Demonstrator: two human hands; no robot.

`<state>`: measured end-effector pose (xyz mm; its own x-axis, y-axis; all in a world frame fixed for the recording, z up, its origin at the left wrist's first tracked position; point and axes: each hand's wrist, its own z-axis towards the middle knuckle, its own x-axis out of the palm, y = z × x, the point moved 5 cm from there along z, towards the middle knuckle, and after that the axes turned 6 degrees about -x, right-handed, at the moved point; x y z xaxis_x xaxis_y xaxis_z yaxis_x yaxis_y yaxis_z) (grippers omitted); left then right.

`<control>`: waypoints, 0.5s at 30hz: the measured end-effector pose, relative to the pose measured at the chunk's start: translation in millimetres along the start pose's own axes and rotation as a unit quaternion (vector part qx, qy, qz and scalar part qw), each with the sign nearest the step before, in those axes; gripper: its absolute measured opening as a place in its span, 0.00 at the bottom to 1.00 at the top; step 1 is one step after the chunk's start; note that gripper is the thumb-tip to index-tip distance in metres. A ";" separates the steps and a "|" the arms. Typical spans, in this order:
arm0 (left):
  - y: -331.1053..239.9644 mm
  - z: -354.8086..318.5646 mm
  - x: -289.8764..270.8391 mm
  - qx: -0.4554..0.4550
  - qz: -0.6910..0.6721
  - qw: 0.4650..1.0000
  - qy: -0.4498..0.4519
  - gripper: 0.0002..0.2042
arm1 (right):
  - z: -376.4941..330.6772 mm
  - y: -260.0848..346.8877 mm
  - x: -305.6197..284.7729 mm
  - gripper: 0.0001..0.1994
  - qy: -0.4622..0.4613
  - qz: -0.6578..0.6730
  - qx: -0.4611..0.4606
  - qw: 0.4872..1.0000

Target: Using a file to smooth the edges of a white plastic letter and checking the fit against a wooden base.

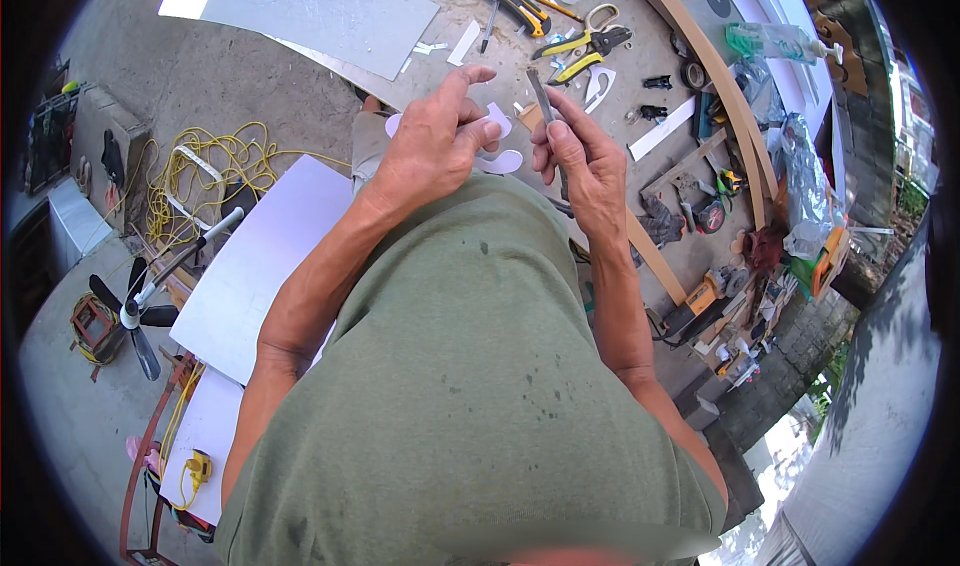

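My left hand point(430, 146) is closed, its thumb and fingers curled around a pale, curved cut-out piece point(501, 163). Parts of that piece show on both sides of the hand; the rest is hidden behind the fingers. In my right hand point(588, 164) is a slim, flat, grey metal file point(541, 94), gripped between thumb and fingers with one end pointing up and away from me. The file's tip stands apart from the cut-out. Beyond the hands lie yellow-handled snips point(585, 44) and a yellow-and-black utility knife point(508, 1) on the worktable point(440, 61).
A large grey-white sheet point(330, 16) covers the table's far left. Bent brown strips point(735, 96) curve along the right, near a clear bottle point(780, 41) and a tape measure point(710, 214). At left are white panels point(260, 256), a tangled yellow cord point(215, 171) and a fan point(131, 312).
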<state>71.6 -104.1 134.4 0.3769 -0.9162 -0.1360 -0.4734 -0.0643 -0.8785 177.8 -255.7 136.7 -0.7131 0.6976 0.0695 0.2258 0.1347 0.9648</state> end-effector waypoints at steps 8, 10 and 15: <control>-26.4 12.5 8.1 0.100 0.176 0.979 0.029 0.39 | 30.0 -3.7 7.3 0.25 0.080 -0.016 -0.014 0.997; -44.0 12.9 -0.7 0.260 0.248 0.927 -0.103 0.37 | 36.6 -3.5 7.4 0.25 0.043 0.022 -0.026 0.998; -36.6 -8.3 -35.5 0.211 0.027 0.919 -0.331 0.28 | 49.2 8.2 2.7 0.24 -0.089 0.159 -0.082 0.980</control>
<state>69.0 -72.5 175.1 0.8302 -0.4626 -0.3111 -0.2078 0.2611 -0.9427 210.3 -218.1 132.4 -0.4936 0.7997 0.3419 0.2969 -0.2146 0.9305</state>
